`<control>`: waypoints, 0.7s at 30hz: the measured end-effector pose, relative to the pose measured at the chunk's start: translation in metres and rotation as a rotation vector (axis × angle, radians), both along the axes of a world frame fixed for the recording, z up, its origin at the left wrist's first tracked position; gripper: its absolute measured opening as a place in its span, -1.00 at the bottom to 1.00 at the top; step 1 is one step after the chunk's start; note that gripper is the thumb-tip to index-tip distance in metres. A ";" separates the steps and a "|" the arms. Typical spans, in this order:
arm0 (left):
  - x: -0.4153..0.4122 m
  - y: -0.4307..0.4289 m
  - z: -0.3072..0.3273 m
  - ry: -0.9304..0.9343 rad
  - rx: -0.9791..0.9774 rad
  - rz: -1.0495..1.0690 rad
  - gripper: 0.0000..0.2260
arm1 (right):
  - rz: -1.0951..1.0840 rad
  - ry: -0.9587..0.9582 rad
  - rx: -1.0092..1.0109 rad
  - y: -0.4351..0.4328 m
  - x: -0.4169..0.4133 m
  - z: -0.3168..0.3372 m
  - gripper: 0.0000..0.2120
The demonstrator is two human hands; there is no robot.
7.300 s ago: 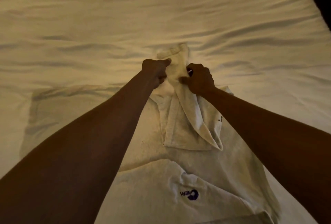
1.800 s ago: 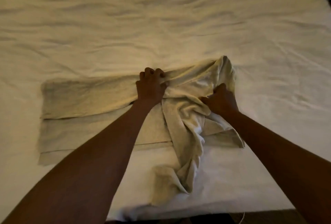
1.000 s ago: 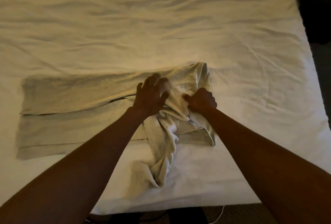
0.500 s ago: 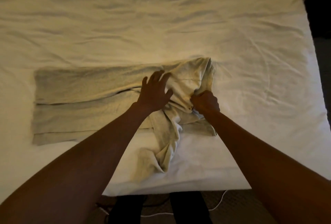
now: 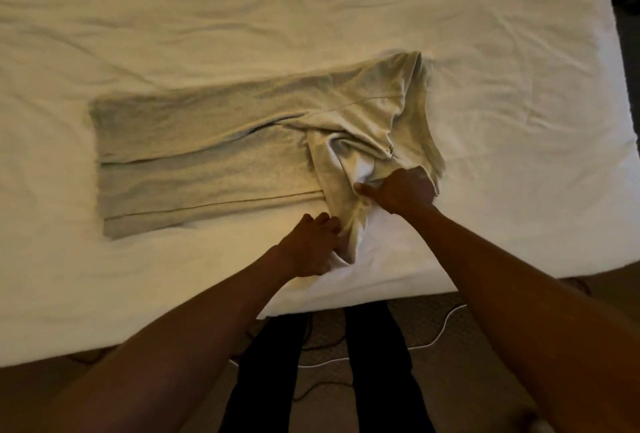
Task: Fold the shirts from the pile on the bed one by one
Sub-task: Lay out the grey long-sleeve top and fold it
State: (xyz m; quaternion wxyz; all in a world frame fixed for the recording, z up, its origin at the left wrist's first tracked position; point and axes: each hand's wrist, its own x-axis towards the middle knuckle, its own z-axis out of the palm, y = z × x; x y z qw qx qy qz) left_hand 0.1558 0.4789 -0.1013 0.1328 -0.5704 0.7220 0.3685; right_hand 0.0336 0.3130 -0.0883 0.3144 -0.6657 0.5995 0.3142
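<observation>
A pale cream shirt (image 5: 214, 152) lies on the bed, folded lengthwise into a long band that runs left to right. Its right end is bunched, with the collar area up at the far right. A loose sleeve (image 5: 346, 210) trails from the bunch toward the bed's near edge. My left hand (image 5: 310, 247) grips the lower end of that sleeve with curled fingers. My right hand (image 5: 401, 191) grips the bunched cloth at the sleeve's upper end, thumb pointing left.
The bed (image 5: 311, 16) is covered by a wrinkled cream sheet. Its near edge runs below my hands and its right edge drops to a dark floor. My dark-trousered legs (image 5: 311, 363) stand by the bed, with a white cable (image 5: 440, 332) on the carpet.
My left hand left the shirt's middle and came down to grip the sleeve's lower end. My right hand shifted slightly toward the near edge, still gripping. The view tilted down toward the floor.
</observation>
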 end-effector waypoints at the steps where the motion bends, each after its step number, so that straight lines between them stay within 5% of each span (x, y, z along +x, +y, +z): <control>1: 0.003 0.000 0.001 -0.005 0.028 -0.005 -0.69 | -0.053 -0.044 0.058 0.006 -0.003 -0.007 -0.09; 7: 0.062 -0.053 0.047 0.290 0.378 0.343 -0.86 | -0.751 -0.433 0.249 0.025 -0.004 0.000 -0.81; 12: 0.162 -0.097 0.119 0.487 0.499 0.708 -0.84 | -1.329 -0.715 0.299 0.013 0.023 0.027 -0.86; 18: 0.237 -0.103 0.142 0.614 0.349 1.001 -0.72 | -1.094 -0.661 0.014 -0.015 0.080 0.037 -0.73; 21: 0.264 -0.086 0.131 0.714 0.217 1.241 -0.70 | -0.598 -0.548 -0.248 -0.025 0.099 0.030 -0.62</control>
